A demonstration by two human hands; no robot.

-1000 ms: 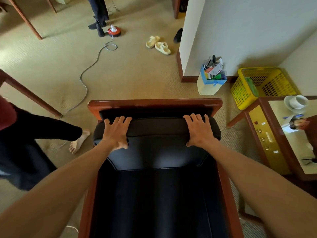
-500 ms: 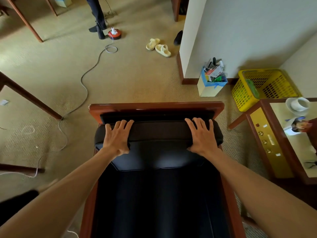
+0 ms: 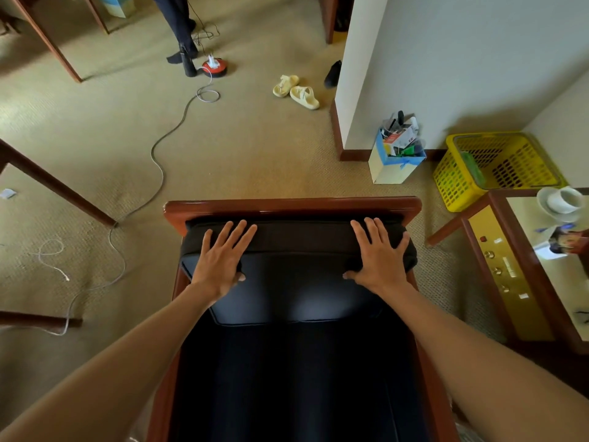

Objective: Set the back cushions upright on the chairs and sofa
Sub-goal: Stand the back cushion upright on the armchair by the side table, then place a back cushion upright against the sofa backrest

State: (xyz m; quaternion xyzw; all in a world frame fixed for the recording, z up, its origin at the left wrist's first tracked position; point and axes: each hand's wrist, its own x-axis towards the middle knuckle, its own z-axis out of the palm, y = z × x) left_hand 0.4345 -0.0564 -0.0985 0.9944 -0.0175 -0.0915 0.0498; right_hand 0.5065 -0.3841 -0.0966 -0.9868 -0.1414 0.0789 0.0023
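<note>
A black back cushion stands upright against the wooden back rail of an armchair, above the black seat. My left hand lies on the cushion's upper left part. Its fingers spread over the top and its thumb presses the front face. My right hand grips the upper right part the same way. Both forearms reach in from the bottom corners.
A side table with a cup and saucer stands right of the chair. Behind it are a yellow basket and a box of items. Cables, sandals, a person's legs and table legs occupy the carpet.
A person crouching at the left has left the view. My fingers have flattened and spread on the cushion top. The cushion sits closer to the back rail.
</note>
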